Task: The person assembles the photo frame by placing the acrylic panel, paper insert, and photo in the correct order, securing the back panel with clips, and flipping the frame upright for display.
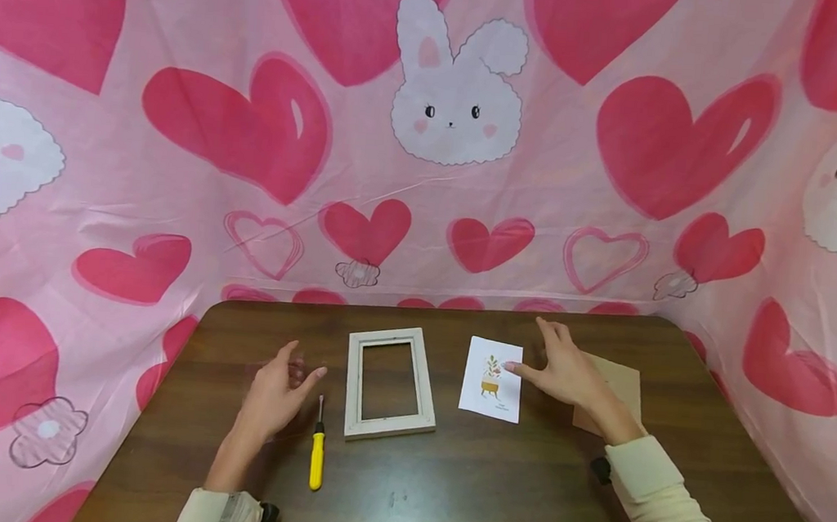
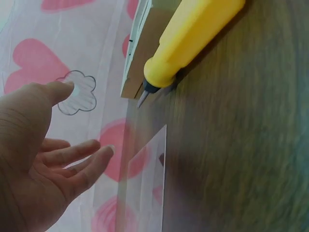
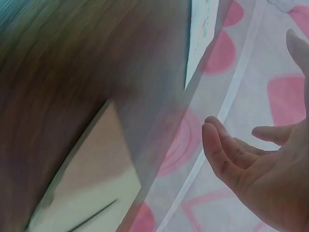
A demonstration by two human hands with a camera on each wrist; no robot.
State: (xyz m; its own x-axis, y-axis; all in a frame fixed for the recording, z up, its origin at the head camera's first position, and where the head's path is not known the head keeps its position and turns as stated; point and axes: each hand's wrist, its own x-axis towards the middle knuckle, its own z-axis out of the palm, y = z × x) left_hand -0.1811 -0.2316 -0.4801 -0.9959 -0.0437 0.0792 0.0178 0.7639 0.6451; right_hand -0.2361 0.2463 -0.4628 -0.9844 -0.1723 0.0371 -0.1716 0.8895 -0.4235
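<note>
My left hand (image 1: pixel 275 393) hovers over the left of the table with fingers loosely spread, holding nothing. Just right of it lies a screwdriver (image 1: pixel 317 459) with a yellow handle, its tip pointing away from me. A whitish picture frame (image 1: pixel 354 387) lies beyond, its opening showing bare wood. In the left wrist view, a clear flat sheet (image 2: pixel 152 179) lies below that hand. My right hand (image 1: pixel 565 371), also holding nothing, is above the table between a white card (image 1: pixel 490 406) with a plant print and a brown backing board (image 1: pixel 626 384), which the forearm partly covers.
The dark wooden table (image 1: pixel 444 492) ends at a pink cloth backdrop (image 1: pixel 424 188) with hearts and rabbits, which stands behind and at both sides. In the right wrist view, a dark line runs along the board (image 3: pixel 96 169).
</note>
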